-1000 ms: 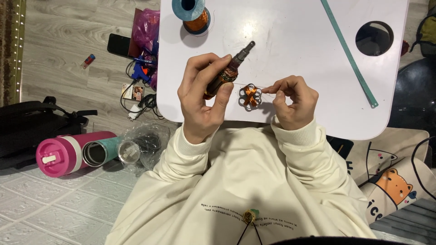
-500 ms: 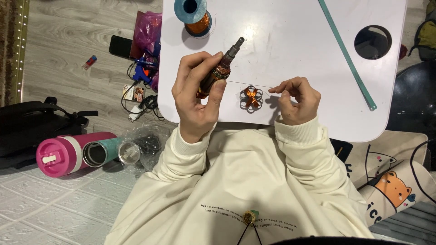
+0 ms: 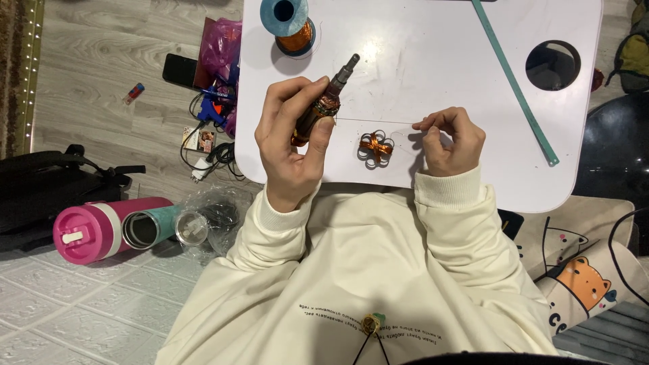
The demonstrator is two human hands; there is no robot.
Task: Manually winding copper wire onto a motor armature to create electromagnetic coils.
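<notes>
While the head view looked down, the left hand (image 3: 292,138) gripped a motor armature (image 3: 319,112) tilted above the white counter (image 3: 433,74). The right hand (image 3: 451,140) had its fingers pinched on a thin wire (image 3: 378,122) running to it. Between both hands, a copper-wound coil (image 3: 375,149) lay on the counter.

Small white table (image 3: 473,81) with rounded corners and 1 round cup hole (image 3: 553,65) near its far right edge; even indoor light, soft shadows. Floor: grey wood-look planks (image 3: 101,61) at the far left, pale brick-pattern tiles (image 3: 61,304) nearer. Patterned rug edge (image 3: 17,67) along the left margin, and a cushion (image 3: 588,270) with cartoon cats at lower right.
</notes>
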